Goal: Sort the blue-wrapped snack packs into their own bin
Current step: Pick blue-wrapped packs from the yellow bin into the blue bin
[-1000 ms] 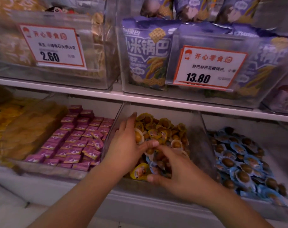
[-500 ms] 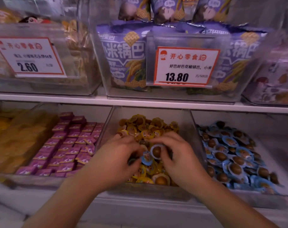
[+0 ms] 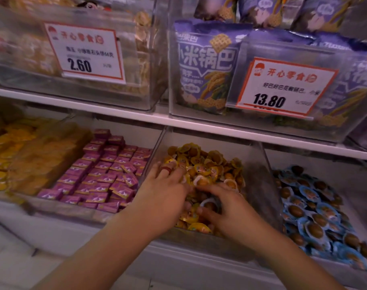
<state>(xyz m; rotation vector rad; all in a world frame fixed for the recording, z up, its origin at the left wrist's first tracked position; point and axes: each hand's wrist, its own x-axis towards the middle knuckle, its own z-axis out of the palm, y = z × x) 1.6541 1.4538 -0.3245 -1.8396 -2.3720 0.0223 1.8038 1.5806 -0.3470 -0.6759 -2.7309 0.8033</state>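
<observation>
Both hands in the middle bin (image 3: 260, 164) of yellow packs (image 3: 201, 162). Left hand (image 3: 163, 197) lies flat, fingers spread over the heap. Right hand (image 3: 226, 210) has fingers curled down into the packs; whether it pinches a blue-wrapped stray, cannot tell (blur). Blue-wrapped packs (image 3: 312, 208) fill the blue bin (image 3: 346, 181) immediately right, nearer the right hand, so transfer goes rightward over the dividing wall.

Both forearms are bare, and the left hand (image 3: 163, 197) wears a red ring (image 3: 165, 169).
</observation>
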